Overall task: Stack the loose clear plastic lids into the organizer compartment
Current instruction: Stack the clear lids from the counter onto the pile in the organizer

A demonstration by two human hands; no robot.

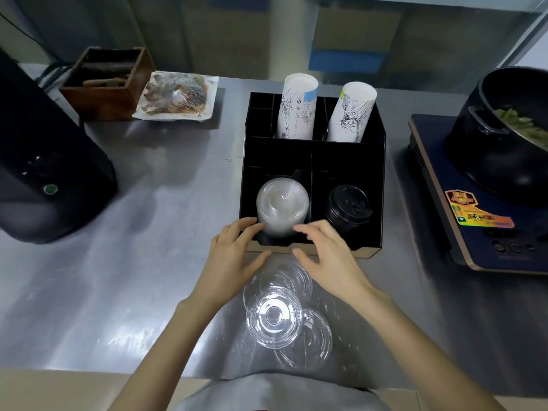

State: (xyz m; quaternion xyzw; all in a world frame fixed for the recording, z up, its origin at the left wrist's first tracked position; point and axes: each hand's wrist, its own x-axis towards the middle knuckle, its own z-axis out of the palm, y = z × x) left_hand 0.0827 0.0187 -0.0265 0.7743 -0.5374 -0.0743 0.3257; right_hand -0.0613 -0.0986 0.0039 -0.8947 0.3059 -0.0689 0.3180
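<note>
A black organizer [314,155] stands on the steel counter. Its front left compartment holds a tall stack of clear lids [281,204]. My left hand [234,253] and my right hand [326,252] hover at the organizer's front edge on either side of that stack, fingers spread, fingertips near or touching its base; neither holds anything. Three loose clear lids lie on the counter nearer to me: one [274,317] on top in the middle, one [292,278] behind it, and one [312,341] at the lower right.
Black lids [348,207] fill the front right compartment; two stacks of paper cups [296,111] stand at the back. A black machine [44,179] sits left, a wrapped food tray [175,97] and wooden box [106,81] behind it, an induction cooker with a pot [510,137] right.
</note>
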